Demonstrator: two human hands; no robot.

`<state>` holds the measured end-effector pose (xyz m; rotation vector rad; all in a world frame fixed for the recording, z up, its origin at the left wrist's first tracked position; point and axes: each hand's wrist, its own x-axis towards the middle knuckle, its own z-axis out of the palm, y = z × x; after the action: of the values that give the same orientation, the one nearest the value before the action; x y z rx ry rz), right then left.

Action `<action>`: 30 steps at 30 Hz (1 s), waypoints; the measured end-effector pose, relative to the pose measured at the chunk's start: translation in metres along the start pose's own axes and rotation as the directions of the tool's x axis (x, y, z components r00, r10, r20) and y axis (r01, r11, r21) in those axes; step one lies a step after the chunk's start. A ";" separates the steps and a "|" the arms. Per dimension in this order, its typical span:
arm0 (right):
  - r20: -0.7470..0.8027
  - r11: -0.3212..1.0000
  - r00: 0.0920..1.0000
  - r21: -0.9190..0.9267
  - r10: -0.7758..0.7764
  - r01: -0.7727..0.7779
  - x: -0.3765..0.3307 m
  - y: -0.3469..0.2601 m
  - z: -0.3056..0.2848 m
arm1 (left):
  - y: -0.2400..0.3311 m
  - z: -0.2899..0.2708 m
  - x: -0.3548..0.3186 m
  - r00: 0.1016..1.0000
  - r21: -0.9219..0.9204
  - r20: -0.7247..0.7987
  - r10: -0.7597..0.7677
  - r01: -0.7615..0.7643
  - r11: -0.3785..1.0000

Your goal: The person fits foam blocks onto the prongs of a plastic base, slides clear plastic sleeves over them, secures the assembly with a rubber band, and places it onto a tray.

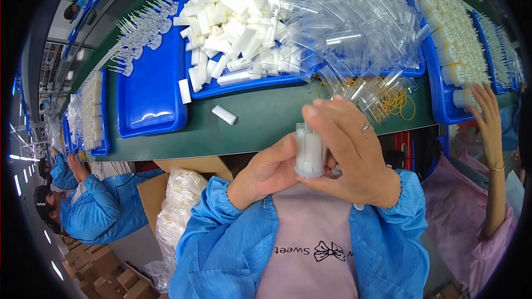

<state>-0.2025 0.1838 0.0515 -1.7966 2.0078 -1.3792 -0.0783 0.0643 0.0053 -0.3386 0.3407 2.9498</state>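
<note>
In front of my chest, both hands are wrapped round a small upright cylindrical plastic piece (310, 158) with clear walls, a white inside and a frosted round base. My left hand (260, 171) grips its left side, thumb pressed along it. My right hand (354, 155), with a ring on one finger, curls over the top and right side. Those fingers hide part of the piece. Just beyond the hands, several clear plastic sleeves (366, 91) lie beside a heap of yellow rubber bands (396, 104). A single white block (224, 114) rests on the green table (221, 139) to the left.
White blocks (233, 11) and clear sleeves (349, 22) heap over blue trays. A blue tray (149, 99) at left holds clear stemmed parts (138, 33). Banded cylinders fill the right tray (443, 105), where a co-worker's hand (487, 116) reaches. An open carton (149, 199) stands below the table.
</note>
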 end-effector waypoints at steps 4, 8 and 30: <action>0.014 0.987 0.996 -0.139 -0.084 0.085 -0.003 -0.004 0.004 | -0.006 -0.005 -0.006 0.996 -0.079 -0.087 -0.007 0.000 0.997; -0.010 0.963 0.990 -0.234 -0.139 0.133 -0.006 -0.006 0.014 | -0.006 -0.004 -0.007 0.990 0.095 -0.129 0.054 -0.042 0.995; -0.508 0.734 0.819 -0.444 0.265 -0.513 -0.106 0.086 -0.054 | 0.024 -0.015 -0.001 0.975 0.073 0.078 0.209 -0.215 0.974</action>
<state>-0.2682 0.2910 -0.0238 -1.1146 3.0760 -1.1614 -0.0784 0.0378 -0.0040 -0.1996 0.5157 3.1345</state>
